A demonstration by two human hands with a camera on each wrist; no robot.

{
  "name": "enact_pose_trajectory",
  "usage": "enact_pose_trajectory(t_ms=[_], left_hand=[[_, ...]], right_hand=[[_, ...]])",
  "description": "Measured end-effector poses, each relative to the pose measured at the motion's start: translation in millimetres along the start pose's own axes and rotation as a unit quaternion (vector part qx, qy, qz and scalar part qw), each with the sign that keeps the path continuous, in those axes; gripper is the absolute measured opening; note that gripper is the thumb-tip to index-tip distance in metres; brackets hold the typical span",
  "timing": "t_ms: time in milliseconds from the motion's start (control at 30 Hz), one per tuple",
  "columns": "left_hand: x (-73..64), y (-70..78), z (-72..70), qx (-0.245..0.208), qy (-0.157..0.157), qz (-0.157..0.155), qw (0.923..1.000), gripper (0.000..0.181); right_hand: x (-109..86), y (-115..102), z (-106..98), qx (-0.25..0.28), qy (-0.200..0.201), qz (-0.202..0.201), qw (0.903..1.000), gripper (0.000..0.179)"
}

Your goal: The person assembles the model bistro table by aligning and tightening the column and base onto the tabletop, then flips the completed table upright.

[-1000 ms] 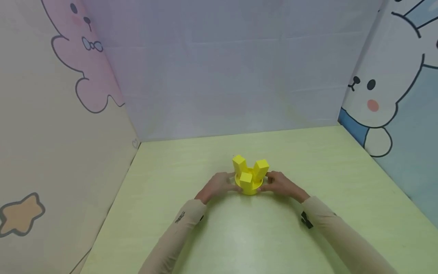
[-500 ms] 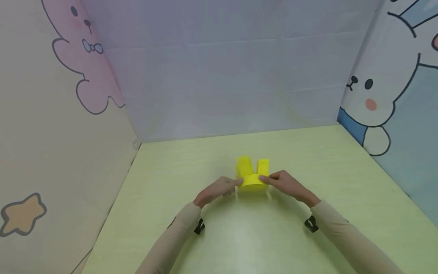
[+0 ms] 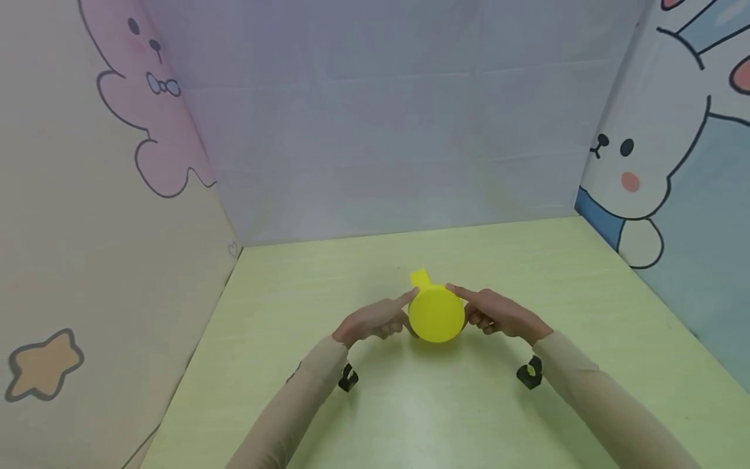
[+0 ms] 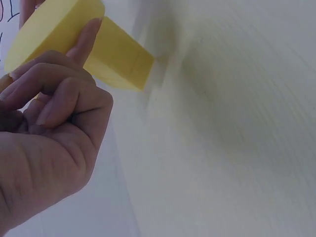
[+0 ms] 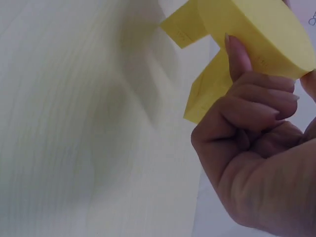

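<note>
A yellow toy stool (image 3: 436, 316) with a round seat and blocky square legs is held tilted, its flat seat face turned toward me in the head view. My left hand (image 3: 375, 319) pinches the seat's left edge between index finger and thumb. On the opposite edge, my right hand (image 3: 502, 314) grips it the same way, with the other fingers curled in. One leg (image 3: 420, 279) pokes out behind the seat at the upper left. The left wrist view shows a leg (image 4: 123, 57) beyond the index finger; in the right wrist view two legs show, one (image 5: 210, 86) near the index finger.
A pale yellow-green table (image 3: 433, 404) lies under the hands. Around it stand a plain pale back wall (image 3: 375, 130) and side walls with cartoon animals, including a white rabbit (image 3: 650, 156) at right. Black straps (image 3: 530, 372) hang at the wrists.
Both hands have turned the stool over: its legs pointed up and toward me, and now the seat's flat face shows with the legs behind. The fingers have shifted around the rim.
</note>
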State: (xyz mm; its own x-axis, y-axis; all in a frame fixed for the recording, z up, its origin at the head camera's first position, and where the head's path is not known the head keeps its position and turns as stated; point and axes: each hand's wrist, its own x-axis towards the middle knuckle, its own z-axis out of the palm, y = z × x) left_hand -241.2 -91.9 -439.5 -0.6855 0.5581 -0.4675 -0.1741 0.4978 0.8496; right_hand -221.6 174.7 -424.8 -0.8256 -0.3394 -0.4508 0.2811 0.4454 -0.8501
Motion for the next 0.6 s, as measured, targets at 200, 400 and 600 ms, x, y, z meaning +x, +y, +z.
enact_pose_trajectory(t_ms=[200,400,600], left_hand=[[12.4,9.0,-11.4,-0.006,-0.038,-0.041,0.9984,0.094],[27.4,4.3,-22.1,-0.033,-0.041,-0.067,0.9964,0.087],[38.4,-5.0,-28.2,-0.072,-0.026,-0.072,0.9945,0.081]], right_hand=[[10.8,-2,-7,0.022,-0.028,0.035,0.9987,0.076],[23.6,-3,-8,0.006,-0.04,0.038,0.9984,0.074],[34.0,-4,-11,0.01,-0.024,0.047,0.9986,0.07]])
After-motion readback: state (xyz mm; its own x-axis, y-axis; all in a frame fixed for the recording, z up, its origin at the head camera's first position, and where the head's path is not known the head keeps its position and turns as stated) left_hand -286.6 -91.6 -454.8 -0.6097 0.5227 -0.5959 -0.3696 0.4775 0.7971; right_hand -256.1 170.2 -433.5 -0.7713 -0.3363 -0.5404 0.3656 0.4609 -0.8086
